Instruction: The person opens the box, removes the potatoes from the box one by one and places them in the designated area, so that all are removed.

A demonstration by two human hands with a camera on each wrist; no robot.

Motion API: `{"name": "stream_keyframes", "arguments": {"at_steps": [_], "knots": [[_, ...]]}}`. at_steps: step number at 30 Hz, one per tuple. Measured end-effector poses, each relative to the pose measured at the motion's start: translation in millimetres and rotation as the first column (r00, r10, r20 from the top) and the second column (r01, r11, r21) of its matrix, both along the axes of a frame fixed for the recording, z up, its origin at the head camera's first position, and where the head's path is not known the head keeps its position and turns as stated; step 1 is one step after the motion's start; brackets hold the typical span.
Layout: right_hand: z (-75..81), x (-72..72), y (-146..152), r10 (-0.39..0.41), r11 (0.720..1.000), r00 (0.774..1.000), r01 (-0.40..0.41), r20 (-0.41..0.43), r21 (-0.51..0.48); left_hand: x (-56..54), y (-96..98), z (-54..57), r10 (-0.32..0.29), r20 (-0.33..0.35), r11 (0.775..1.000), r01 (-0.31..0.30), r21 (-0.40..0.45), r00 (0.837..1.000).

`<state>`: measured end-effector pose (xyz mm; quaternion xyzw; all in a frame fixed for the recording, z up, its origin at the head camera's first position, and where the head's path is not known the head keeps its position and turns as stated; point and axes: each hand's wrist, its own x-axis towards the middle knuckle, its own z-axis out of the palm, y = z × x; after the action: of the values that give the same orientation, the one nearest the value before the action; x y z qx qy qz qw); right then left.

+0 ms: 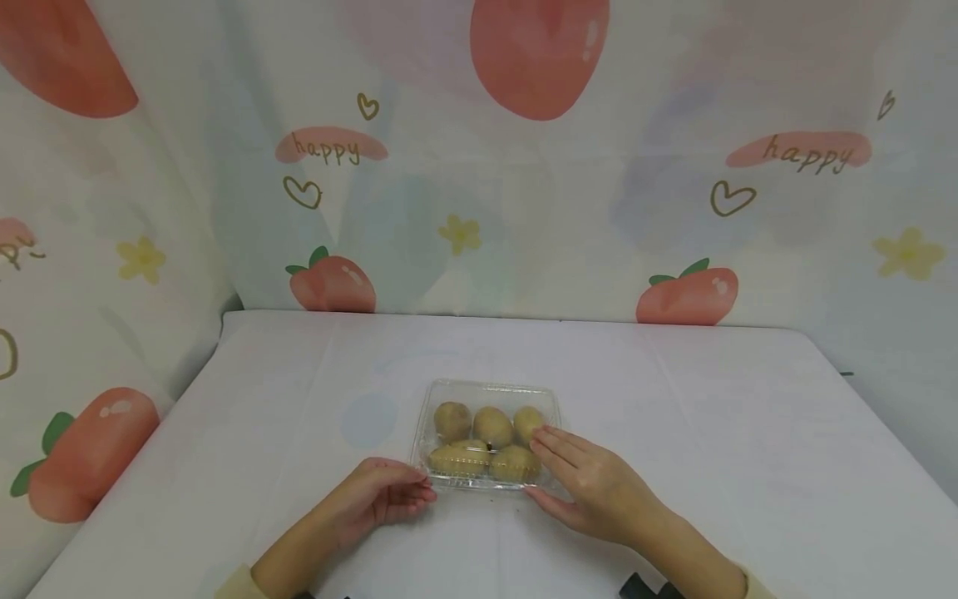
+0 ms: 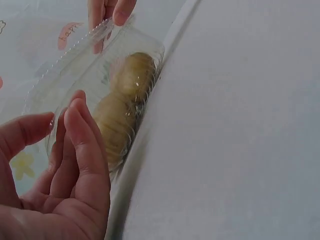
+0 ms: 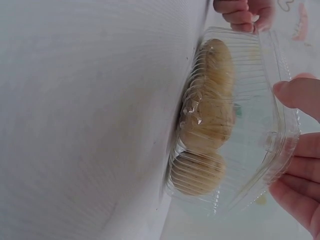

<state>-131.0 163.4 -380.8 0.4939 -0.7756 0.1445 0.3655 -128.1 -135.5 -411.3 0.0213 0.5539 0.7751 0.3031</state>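
A clear plastic clamshell box (image 1: 494, 388) sits on the white table, with several potatoes (image 1: 492, 427) inside it. The box's ribbed side and projecting rim show in the right wrist view, its lid over the potatoes. At the front left corner, my left hand (image 1: 382, 497) pinches the rim between thumb and fingers, the thumb uppermost in the head view. My right hand (image 1: 595, 487) holds the right front part, its thumb at the front rim and its fingers laid over the lid. Those fingers partly cover the rightmost potato.
White cloth covers the table (image 1: 674, 399) on both sides of the box. A printed curtain (image 1: 554, 208) with fruit, hearts and the word happy hangs behind the table and along its left side. A dark object (image 1: 644, 586) shows beneath the right forearm at the bottom edge.
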Motion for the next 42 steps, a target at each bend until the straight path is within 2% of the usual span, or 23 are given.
{"name": "stream_keyframes", "arguments": {"at_steps": [5,17,23,26,30,36,42], "knots": [[-0.2,-0.2,0,0.000,1.000,1.000,0.000,-0.010,-0.005,8.4,8.6,3.1,0.076,0.040,0.997,-0.076,-0.006,0.996],[-1.4,1.6,3,-0.018,1.000,1.000,0.018,0.000,0.002,22.2,31.6,0.4,0.173,0.077,0.982,-0.177,0.057,0.982],[-0.8,3.4,2,-0.022,1.000,1.000,0.022,0.004,0.005,27.4,38.7,2.5,0.215,0.120,0.972,-0.225,0.075,0.969],[-0.7,3.0,2,-0.017,1.000,1.000,0.017,0.004,0.003,29.9,44.2,3.2,0.218,0.124,0.971,-0.229,0.074,0.968],[-1.0,2.2,2,-0.017,1.000,1.000,0.017,0.005,0.002,32.7,54.7,1.3,0.194,0.114,0.977,-0.203,0.073,0.974],[-0.2,1.6,1,-0.026,1.000,1.000,0.026,0.012,0.003,31.8,72.3,-0.5,0.160,0.106,0.981,-0.170,0.094,0.981],[0.4,2.9,-1,-0.029,1.000,0.999,0.028,0.023,0.014,32.2,82.3,-0.1,0.153,0.107,0.982,-0.164,0.097,0.982]]}}
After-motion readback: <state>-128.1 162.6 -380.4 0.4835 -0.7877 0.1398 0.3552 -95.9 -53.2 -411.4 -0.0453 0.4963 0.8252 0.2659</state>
